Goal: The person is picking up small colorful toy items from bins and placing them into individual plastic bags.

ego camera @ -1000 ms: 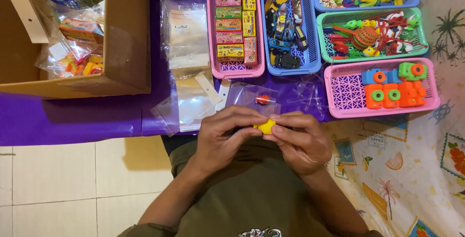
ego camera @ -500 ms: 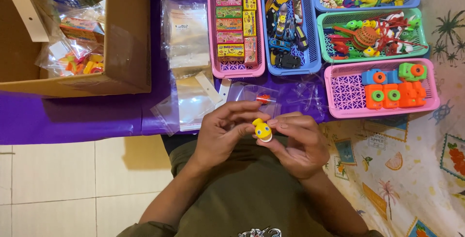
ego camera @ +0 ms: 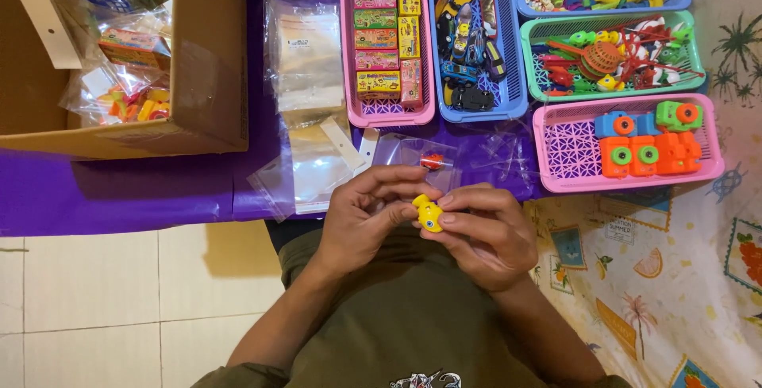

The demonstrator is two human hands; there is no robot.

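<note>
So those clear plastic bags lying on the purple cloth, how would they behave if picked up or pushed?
The clear plastic bags lie flat and crinkled, so probably floppy and very light. Their glossy film suggests a push would slide them across the purple cloth, likely bunching instead of rolling.

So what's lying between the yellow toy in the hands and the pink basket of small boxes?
In the head view, a clear plastic bag with a small red toy inside lies on the purple cloth between the yellow toy and the pink basket.
</note>
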